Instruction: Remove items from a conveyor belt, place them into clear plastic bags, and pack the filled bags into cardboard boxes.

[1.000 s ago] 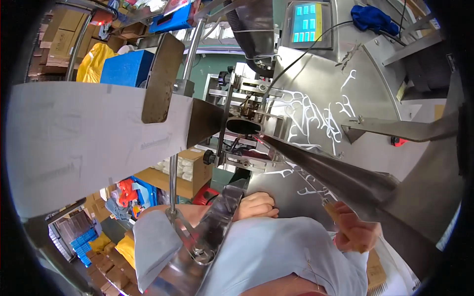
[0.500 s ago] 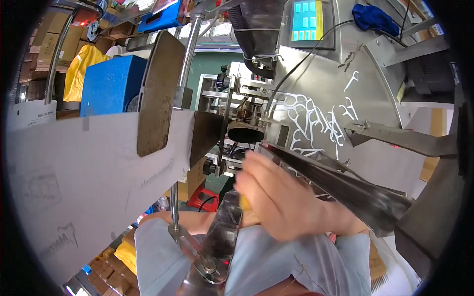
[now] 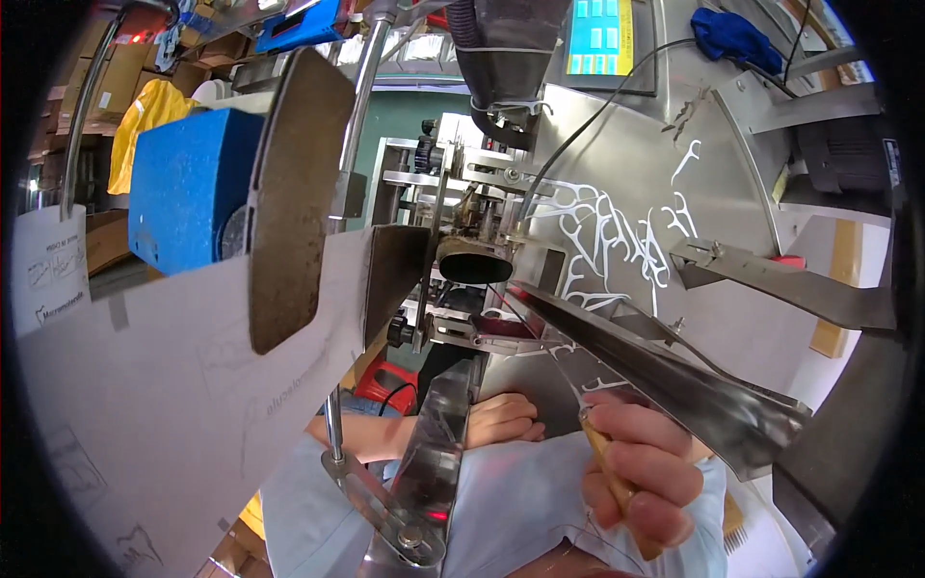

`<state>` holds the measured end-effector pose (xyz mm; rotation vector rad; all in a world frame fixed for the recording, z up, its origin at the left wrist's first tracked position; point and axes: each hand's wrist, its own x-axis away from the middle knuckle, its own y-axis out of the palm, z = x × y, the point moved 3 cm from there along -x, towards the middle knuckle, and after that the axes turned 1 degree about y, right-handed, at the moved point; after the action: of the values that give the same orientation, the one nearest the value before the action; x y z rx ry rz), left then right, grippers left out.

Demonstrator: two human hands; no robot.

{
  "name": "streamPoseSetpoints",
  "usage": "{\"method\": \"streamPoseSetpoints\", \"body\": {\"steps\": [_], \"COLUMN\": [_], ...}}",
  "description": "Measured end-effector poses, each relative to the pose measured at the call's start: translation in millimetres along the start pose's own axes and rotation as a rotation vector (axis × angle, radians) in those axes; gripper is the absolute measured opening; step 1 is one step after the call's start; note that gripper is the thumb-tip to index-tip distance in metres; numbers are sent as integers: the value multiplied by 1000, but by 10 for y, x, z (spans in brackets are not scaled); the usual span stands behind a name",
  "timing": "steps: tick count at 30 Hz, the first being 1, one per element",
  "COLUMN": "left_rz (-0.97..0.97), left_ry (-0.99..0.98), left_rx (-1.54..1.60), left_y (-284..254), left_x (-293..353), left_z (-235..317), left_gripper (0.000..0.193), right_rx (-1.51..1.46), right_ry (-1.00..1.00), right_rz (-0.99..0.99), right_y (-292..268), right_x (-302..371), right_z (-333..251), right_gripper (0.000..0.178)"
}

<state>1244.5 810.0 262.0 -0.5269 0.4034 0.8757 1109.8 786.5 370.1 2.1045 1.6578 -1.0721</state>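
Observation:
My right hand [image 3: 646, 462] is closed round the wooden handle [image 3: 607, 467] of a thin-tipped metal tool. Its slim metal end points up and left toward the machine's round dark opening [image 3: 474, 262]; the exact tip shape is unclear. My left hand [image 3: 501, 420] rests over my lap with curled fingers, beside an upright shiny metal chute [image 3: 434, 453]. What it may hold is hidden. Above the right hand slants a dark metal trough [image 3: 665, 376]. Several white, branching plastic pieces [image 3: 607, 231] lie on the steel surface [image 3: 617, 135] of the machine.
A printed white film sheet [image 3: 173, 414] spans the left side, below a brown metal plate [image 3: 303, 193] and a blue box [image 3: 193, 183]. A control screen [image 3: 597, 39] and a blue cloth [image 3: 737, 40] are at the top right. A red stool [image 3: 385, 382] stands below.
My right hand has moved right and down from beneath the opening, and the wooden-handled tool now shows in it. My left hand has come into view. The head view has shifted slightly.

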Motion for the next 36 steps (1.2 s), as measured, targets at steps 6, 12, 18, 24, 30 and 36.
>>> {"method": "streamPoseSetpoints", "body": {"steps": [6, 12, 18, 24, 30, 36], "left_rz": [-23, -132, -382, -220, -158, -134], "left_ry": [20, -39, 78, 157, 213, 466], "left_rx": [-53, -31, 17, -247, -331, -484], "left_y": [13, -21, 105, 107, 209, 192], "left_x": [134, 239, 190, 182, 352, 570], "left_z": [-2, 40, -293, 104, 194, 375], "left_gripper": [25, 28, 22, 16, 11, 14], "right_rx": [-4, -395, -137, -278, 17, 755], "right_ry": [1, 202, -64, 578, 560, 261], "right_rz": [140, -629, 846, 1120, 1068, 850], "right_y": [-30, -786, -1390, -1822, -2023, -1687], "right_x": [216, 120, 1537, 2242, 2283, 2107], "right_z": [-22, -17, -29, 402, 494, -30], "right_gripper": [27, 26, 28, 38, 46, 44]}}
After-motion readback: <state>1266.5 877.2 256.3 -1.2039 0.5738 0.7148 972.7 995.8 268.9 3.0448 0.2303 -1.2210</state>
